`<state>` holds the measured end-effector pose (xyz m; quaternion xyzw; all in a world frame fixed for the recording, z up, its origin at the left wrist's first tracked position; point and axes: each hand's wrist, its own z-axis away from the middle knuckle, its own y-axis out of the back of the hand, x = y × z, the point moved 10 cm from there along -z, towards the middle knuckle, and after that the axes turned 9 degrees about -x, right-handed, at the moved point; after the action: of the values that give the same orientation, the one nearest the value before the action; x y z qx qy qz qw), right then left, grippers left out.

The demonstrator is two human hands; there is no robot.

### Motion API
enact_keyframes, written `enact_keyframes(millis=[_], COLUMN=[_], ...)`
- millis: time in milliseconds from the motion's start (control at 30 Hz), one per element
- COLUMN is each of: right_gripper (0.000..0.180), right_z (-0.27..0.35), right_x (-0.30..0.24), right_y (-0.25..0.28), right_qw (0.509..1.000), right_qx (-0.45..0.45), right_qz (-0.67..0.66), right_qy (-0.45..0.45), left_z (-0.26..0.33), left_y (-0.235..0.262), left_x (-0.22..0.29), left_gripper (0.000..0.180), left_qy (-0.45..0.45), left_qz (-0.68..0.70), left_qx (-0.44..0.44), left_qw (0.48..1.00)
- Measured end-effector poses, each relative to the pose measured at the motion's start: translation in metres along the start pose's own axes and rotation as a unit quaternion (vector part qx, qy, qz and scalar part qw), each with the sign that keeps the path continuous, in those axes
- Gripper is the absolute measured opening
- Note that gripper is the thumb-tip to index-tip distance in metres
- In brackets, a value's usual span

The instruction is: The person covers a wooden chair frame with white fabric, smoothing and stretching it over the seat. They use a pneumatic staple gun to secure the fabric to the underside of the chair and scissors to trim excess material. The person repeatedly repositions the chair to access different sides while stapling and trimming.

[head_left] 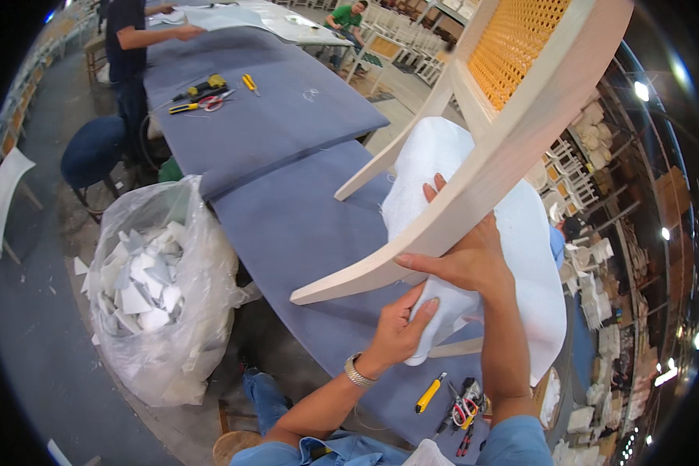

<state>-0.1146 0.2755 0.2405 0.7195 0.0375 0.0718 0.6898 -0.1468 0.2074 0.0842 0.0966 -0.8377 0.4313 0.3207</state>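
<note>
A pale wooden chair [412,248] with a woven cane back [516,46] lies tipped on the blue-grey covered table, its rear legs pointing left. White fabric [431,144] covers its seat and hangs loosely at the near side. My left hand [400,330], with a metal watch at the wrist, pinches a folded end of this fabric below the leg. My right hand [474,256] wraps around the chair's rear frame, thumb on the near face and fingertips showing beyond it. Part of its grip is hidden by the wood.
A yellow utility knife [431,394] and red-handled scissors [464,412] lie by the near table edge. More hand tools [202,97] are farther back on the table [279,155]. A clear plastic bag [217,287] of white scraps stands left. Two people work beyond.
</note>
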Motion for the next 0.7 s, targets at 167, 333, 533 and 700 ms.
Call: enact_keyframes(millis=[167,333,533,700], right_gripper=[0.107,0.107,0.079,0.084], right_z=[0.025,0.042,0.095,0.080], right_x=[-0.001,-0.005,0.012,0.019], right_y=[0.000,0.001,0.087,0.035], right_qw=[0.999,0.999,0.983,0.993], right_qx=[-0.008,-0.035,0.163,0.113], right_qz=[0.027,0.005,0.000,0.043], right_qy=[0.045,-0.020,0.080,-0.001], left_z=[0.009,0.007,0.006,0.006], left_y=[-0.023,-0.009,-0.013,-0.011], left_x=[-0.030,-0.003,0.006,-0.009], left_gripper=[0.038,0.038,0.041,0.041], left_qy=[0.046,-0.018,-0.005,0.043], left_qz=[0.014,-0.130,-0.094,-0.111], left_qx=[-0.029,-0.077,-0.070,-0.079], left_qw=[0.998,0.988,0.993,0.990])
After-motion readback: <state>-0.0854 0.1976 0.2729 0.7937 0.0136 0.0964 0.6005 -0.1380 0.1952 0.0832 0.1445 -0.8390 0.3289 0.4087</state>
